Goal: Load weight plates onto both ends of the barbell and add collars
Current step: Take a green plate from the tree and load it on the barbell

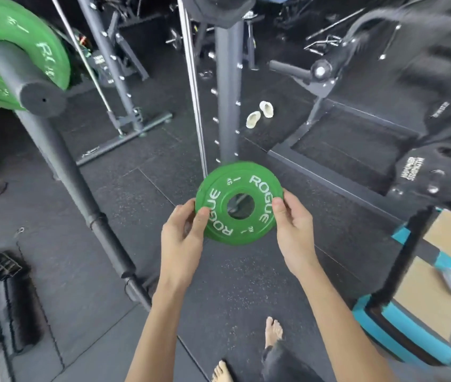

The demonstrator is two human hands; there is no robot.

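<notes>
The held plate [242, 234] sits between the left hand [183, 232] and the right hand [293, 224]. Behind it stands the rack upright [227, 92]; up to its left, the barbell sleeve [20, 75] carries a loaded plate [28, 26].

I hold a small round green rubber weight plate marked ROGUE [247, 230] by its rim, my left hand [183, 235] pinching one edge and my right hand [294, 227] the opposite edge. Far up-left of it, the dark grey barbell sleeve [26, 81] carries a larger green plate [34, 31].
</notes>
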